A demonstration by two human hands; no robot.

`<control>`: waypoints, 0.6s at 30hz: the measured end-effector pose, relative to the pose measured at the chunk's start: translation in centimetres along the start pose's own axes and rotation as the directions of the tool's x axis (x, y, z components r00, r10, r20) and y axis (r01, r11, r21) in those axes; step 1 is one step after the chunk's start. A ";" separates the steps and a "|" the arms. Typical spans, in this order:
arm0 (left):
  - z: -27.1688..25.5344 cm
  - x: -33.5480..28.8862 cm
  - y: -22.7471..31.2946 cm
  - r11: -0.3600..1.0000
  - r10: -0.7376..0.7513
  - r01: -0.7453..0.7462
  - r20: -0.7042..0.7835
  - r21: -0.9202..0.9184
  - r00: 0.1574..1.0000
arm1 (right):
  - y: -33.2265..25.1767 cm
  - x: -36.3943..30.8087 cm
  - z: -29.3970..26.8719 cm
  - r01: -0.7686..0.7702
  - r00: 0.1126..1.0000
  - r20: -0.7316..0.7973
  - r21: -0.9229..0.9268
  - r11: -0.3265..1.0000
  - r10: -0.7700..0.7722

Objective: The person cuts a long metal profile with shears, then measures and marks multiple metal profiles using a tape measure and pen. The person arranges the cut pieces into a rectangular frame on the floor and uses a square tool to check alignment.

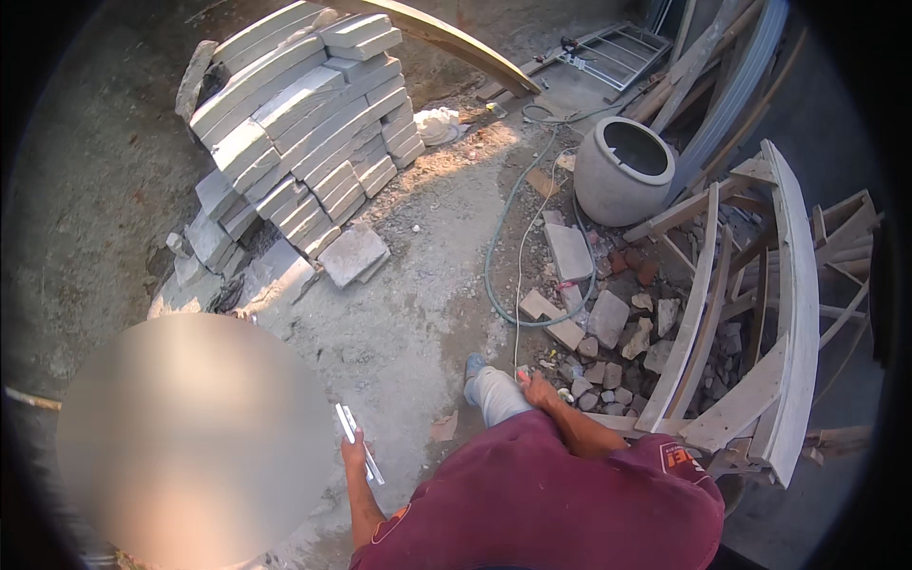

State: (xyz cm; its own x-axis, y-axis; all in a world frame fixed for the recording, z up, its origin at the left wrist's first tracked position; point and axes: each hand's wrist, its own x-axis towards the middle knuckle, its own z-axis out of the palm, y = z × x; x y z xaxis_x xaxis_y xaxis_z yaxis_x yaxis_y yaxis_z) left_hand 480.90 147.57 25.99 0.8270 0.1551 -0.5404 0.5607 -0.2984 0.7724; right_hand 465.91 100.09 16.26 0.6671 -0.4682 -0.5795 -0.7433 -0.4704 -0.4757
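Gripping thin white folding rule, lower centre | left hand closed around it | right hand curled, grip unclear

The scene is being viewed steeply downward from one head-worn fisheye camera, high above the round clay pot. Left of the pot, stacked slabs are being taken in; everything is being seen from afar, edges bending.

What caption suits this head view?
Person in maroon shirt on a rubble-strewn site, left hand holding a folding ruler, right hand reaching toward broken stones.
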 end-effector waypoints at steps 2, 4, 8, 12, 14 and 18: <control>2.6 2.8 -1.9 0.939 -0.339 0.337 0.009 0.061 0.941 | -2.1 6.5 -5.2 0.020 0.984 0.176 -0.079 0.997 -0.006; 8.0 4.3 0.9 0.854 -0.499 0.457 0.141 0.249 0.855 | -2.3 12.1 -10.4 -0.172 0.983 0.057 -0.017 0.985 0.172; 13.2 10.1 6.7 0.856 -0.378 0.268 0.182 0.442 0.908 | -11.0 19.9 -20.6 -0.118 0.992 0.057 0.176 0.977 0.109; 22.8 20.4 13.7 0.835 -0.315 0.140 0.253 0.532 0.915 | -12.3 30.1 -26.1 -0.108 0.993 0.078 0.304 0.947 0.088; 28.0 26.5 17.5 0.824 -0.296 0.101 0.272 0.557 0.915 | -13.2 35.5 -28.5 -0.193 0.981 0.088 0.257 0.947 0.176; 40.1 42.6 27.5 0.822 -0.164 -0.075 0.361 0.564 0.918 | -15.8 46.0 -32.4 -0.371 0.927 0.208 0.398 0.839 0.311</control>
State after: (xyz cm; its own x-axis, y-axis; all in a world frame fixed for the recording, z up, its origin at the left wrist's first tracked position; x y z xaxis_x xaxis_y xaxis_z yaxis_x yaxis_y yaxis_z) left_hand 529.88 108.21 10.79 0.6524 -0.1489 -0.7431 0.3756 -0.7881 0.4877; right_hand 510.01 61.76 18.56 0.3768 -0.4251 -0.8230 -0.8910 0.0764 -0.4475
